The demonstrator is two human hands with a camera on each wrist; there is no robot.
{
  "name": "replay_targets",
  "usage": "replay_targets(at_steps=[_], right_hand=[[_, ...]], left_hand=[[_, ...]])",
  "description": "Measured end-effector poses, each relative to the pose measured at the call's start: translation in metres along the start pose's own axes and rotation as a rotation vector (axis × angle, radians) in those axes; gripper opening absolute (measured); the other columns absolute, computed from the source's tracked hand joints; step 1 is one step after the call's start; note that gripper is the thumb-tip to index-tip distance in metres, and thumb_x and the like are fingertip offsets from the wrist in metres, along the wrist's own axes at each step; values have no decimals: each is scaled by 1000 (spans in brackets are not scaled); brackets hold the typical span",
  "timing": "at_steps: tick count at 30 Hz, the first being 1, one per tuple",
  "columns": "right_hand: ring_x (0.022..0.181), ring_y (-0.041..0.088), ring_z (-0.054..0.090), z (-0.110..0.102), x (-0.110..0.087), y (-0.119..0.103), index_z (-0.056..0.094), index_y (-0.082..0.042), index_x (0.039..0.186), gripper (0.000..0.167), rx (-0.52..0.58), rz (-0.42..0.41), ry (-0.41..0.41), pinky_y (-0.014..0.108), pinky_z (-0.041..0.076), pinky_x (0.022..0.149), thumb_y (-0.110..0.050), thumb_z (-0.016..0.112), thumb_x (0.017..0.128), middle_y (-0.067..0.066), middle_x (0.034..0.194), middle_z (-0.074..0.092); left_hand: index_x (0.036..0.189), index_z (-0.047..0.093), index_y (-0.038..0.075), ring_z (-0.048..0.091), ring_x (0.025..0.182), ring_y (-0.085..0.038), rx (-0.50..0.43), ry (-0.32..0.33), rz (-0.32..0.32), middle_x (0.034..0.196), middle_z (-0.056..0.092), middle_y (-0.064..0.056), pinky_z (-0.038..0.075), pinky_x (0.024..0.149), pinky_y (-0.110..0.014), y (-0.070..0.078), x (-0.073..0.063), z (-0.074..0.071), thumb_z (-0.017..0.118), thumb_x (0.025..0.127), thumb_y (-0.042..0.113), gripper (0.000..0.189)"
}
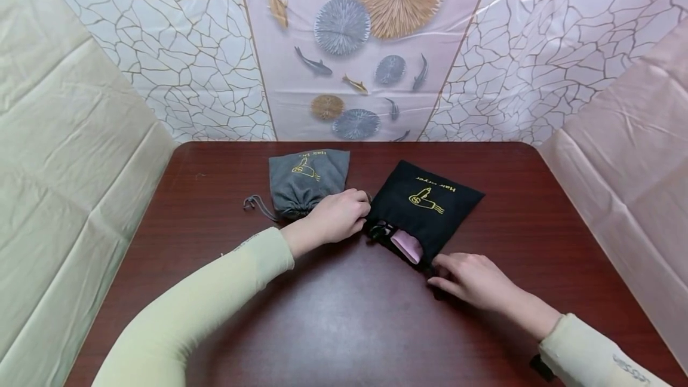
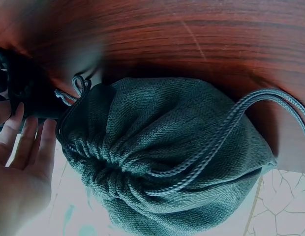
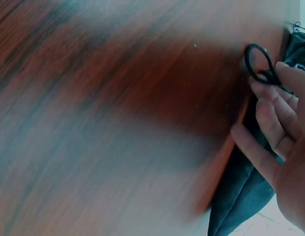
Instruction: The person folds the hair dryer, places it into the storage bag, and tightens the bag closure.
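Observation:
A black drawstring bag (image 1: 430, 199) with a yellow hair dryer print lies flat on the table, its mouth towards me. Something pink (image 1: 407, 246) shows inside the opening, beside a black cord-like part (image 1: 383, 230). At the mouth's left corner, my left hand (image 1: 342, 215) pinches the bag's edge. My right hand (image 1: 475, 278) is at the right corner, holding the looped black drawstring (image 3: 258, 61) between thumb and finger. Just left of my left hand lies a grey drawstring bag (image 1: 309, 181), gathered at its mouth; it looks full in the left wrist view.
A grey cord (image 1: 260, 205) trails from the grey bag onto the dark red-brown table (image 1: 322, 327). Behind the table's far edge hangs a patterned sheet (image 1: 344, 76). Pale cloth walls (image 1: 70, 154) stand at both sides.

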State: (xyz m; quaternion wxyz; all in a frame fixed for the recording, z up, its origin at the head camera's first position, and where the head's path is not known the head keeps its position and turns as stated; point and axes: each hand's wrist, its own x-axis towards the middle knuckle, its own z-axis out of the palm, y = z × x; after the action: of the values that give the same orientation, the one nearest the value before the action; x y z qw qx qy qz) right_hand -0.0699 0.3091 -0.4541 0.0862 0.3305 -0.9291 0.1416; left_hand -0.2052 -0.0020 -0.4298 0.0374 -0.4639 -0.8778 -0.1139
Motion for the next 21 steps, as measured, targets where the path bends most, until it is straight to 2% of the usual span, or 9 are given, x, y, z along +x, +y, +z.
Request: replay_targets(at_steps=[4,10,16,21], right_hand=[[65,2,59,4,2,2,67,-23,88,21,-68,-66,71,29,49,53,-17,87,83,-16,73,58],[73,4,66,-11,8,7,75,-22,91,15,-24,-110,147,32,55,61,-9,82,87,-15,81,68],[75,6,67,-42,21,10,76,-13,95,15,48,-82,238,30,56,67,-1,80,85,-7,85,73],[70,3,58,-71,31,17,74,-17,92,24,68,-23,295,22,48,64,4,81,83,-12,81,68]], left_hand=[[99,77,10,65,112,-24,8,-1,6,119,70,-4,61,86,-40,-1,-2,-1,72,97,11,6],[93,74,12,65,110,-22,-45,25,-5,118,70,-3,60,87,-37,-2,-1,-11,71,96,11,5],[87,70,14,66,107,-19,-164,64,-66,118,69,-2,58,84,-36,-3,4,-33,71,97,11,10],[91,72,11,64,94,-17,-302,125,-103,114,70,-2,54,78,-31,-7,7,-52,71,96,10,5]])
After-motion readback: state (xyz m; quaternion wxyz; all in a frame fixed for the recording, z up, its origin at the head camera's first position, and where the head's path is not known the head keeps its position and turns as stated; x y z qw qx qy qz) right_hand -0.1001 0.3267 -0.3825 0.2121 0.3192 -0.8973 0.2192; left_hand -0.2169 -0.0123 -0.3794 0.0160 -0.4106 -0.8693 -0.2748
